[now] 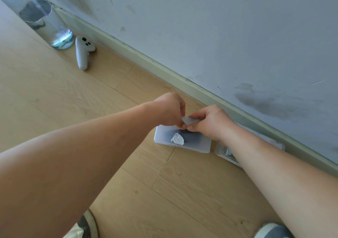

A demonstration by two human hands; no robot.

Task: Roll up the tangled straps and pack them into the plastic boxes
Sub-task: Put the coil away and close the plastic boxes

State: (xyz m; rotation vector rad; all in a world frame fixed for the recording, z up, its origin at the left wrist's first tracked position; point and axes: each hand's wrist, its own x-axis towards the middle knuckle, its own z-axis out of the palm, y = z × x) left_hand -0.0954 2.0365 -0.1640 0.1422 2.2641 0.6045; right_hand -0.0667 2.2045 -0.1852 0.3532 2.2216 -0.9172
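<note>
A translucent plastic box (199, 147) lies on the wooden floor near the baseboard. Through its top shows a dark strap (193, 138) with a crumpled white label (177, 138). My left hand (169, 109) and my right hand (210, 122) meet over the box's far edge. Both pinch a small pale tab (190, 120) of the box there with curled fingertips. Whether the lid is fully shut I cannot tell. A second plastic box (226, 154) sits to the right, mostly hidden under my right forearm.
A white hand controller (83, 54) lies on the floor at the upper left, beside a clear water bottle (42, 16). The wall and baseboard (164, 67) run diagonally behind the boxes. My shoes (86, 226) show at the bottom edge.
</note>
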